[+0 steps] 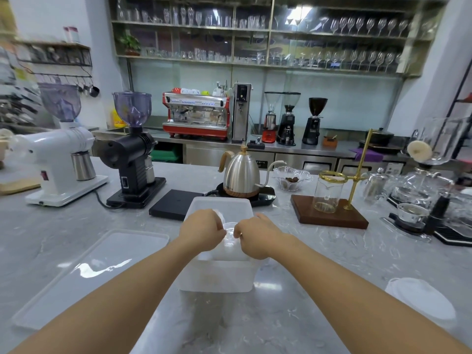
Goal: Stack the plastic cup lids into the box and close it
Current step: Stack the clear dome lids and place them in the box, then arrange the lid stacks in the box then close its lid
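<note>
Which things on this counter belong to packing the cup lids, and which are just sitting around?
Job: white plastic box, clear cup lids held over it by left hand and right hand, box cover lying flat at left.

Lying about: gooseneck kettle, black grinder, white grinder, glass beaker.

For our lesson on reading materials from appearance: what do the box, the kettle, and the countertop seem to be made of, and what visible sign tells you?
Box: probably plastic, frosted and translucent white; light shows softly through its walls.
Kettle: likely stainless steel, brushed and shiny, with bright reflections; its handle looks like wood.
Countertop: looks like marble or a marble-look stone, polished grey with pale veining and glare.
</note>
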Demonstrator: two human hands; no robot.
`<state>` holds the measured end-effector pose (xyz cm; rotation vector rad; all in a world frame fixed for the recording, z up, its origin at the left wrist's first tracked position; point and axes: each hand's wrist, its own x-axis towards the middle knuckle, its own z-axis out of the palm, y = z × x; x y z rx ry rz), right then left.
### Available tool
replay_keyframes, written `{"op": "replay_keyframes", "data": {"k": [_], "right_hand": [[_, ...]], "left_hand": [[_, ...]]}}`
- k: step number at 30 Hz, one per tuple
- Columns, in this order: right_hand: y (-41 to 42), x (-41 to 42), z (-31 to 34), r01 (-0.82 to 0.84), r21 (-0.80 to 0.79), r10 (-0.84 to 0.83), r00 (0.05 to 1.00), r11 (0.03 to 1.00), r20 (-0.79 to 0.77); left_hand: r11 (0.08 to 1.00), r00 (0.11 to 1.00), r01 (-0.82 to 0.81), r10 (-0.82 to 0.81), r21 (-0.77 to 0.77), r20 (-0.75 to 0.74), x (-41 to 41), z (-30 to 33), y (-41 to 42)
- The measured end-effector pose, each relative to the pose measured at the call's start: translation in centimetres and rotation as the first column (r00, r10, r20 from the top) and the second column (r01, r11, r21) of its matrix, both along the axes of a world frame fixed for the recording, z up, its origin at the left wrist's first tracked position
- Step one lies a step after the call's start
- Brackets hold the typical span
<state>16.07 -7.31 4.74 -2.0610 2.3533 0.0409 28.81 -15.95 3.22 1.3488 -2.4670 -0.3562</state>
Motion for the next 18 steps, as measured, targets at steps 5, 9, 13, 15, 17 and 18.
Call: {"op": "replay_keyframes", "data": {"k": [5,9,13,15,17,18], "right_hand": [[1.7,-0.1,0.8,0.035,-0.074,-0.027,0.995,0.997,0.101],[3.0,-0.6,1.8,0.037,-0.145,-0.016,0.989,0.989,0.144],[4.9,-2.1,2.5,0.060,-0.345,-0.015,0.991,0.937,0.133],[6.3,-3.2,2.7,0.078,-0.402,-0.022,0.990,0.912,0.142],[7.8,-4.5,2.8,0.108,-0.443,-0.039,0.986,0.890,0.162],[8.9,-5.5,2.8,0.139,-0.465,-0.058,0.981,0.875,0.183]], "left_hand": [[1.000,0.999,0.010,-0.011,-0.029,-0.030,0.2,0.4,0.2],[0.998,0.995,0.032,-0.038,-0.058,-0.095,0.3,1.0,1.0],[0.995,0.963,0.090,-0.096,-0.035,-0.252,-0.8,1.8,2.8],[0.990,0.934,0.129,-0.140,-0.056,-0.329,-2.1,2.2,4.1],[0.979,0.898,0.176,-0.202,-0.101,-0.390,-3.7,2.5,5.6],[0.970,0.875,0.214,-0.243,-0.116,-0.419,-4.8,2.7,6.5]]}}
